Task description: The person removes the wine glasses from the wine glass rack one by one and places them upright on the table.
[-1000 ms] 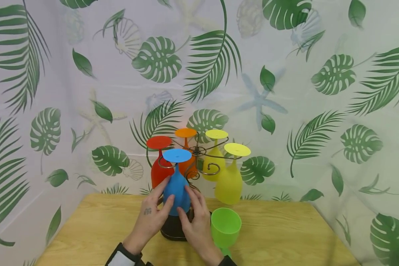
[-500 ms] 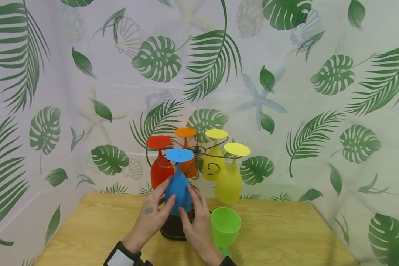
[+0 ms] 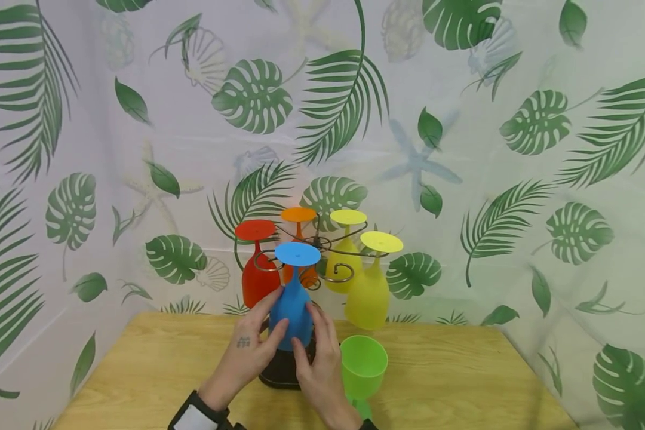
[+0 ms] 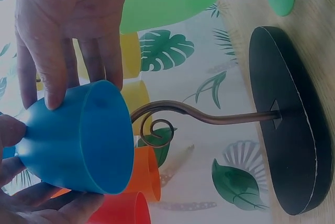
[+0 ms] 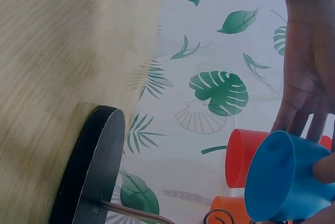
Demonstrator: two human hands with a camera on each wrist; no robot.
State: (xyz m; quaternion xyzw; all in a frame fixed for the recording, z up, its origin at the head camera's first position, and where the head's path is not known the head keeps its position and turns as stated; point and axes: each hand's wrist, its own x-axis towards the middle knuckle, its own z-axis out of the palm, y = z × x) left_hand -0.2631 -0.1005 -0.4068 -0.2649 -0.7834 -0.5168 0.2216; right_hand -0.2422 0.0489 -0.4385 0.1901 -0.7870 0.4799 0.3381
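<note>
Both hands (image 3: 249,345) (image 3: 320,362) around blue goblet (image 3: 292,313)

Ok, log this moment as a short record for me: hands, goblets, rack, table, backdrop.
Left hand: holds the blue goblet
Right hand: holds the blue goblet from the other side
Blue goblet: upside down, foot up; whether the rack bears it is unclear
Rack: black base, curled metal arms
Hanging upside down on rack: red goblet, orange goblet, two yellow goblets
Green goblet: upright on the table, beside the right hand
Table: light wood
Backdrop: pale, green leaf print
</note>
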